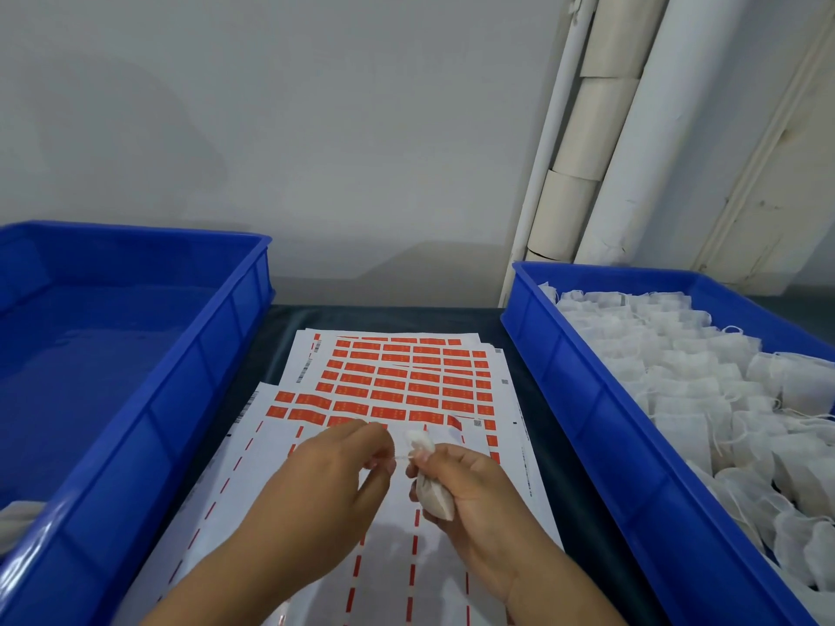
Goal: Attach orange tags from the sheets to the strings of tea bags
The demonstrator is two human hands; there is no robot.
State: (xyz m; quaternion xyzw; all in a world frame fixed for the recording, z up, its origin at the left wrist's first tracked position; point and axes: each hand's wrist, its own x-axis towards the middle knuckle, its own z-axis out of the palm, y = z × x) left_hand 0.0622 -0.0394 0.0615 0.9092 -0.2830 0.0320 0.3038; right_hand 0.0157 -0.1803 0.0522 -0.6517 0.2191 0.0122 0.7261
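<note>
My right hand (470,494) grips a white tea bag (433,494), whose gathered top sticks up above my thumb. My left hand (343,472) pinches the thin string (402,454) that runs from that bag. Both hands hover over the near sheet of orange tags (316,411), which is mostly peeled, with only a few rows of tags left at its far end. A fuller tag sheet (406,372) lies behind it. No orange tag is visible in my fingers.
A blue crate (583,399) on the right is full of white tea bags (705,399) with strings. A blue crate (180,381) on the left looks nearly bare inside, with something white at its near left corner. White pipes run up the wall at the back right.
</note>
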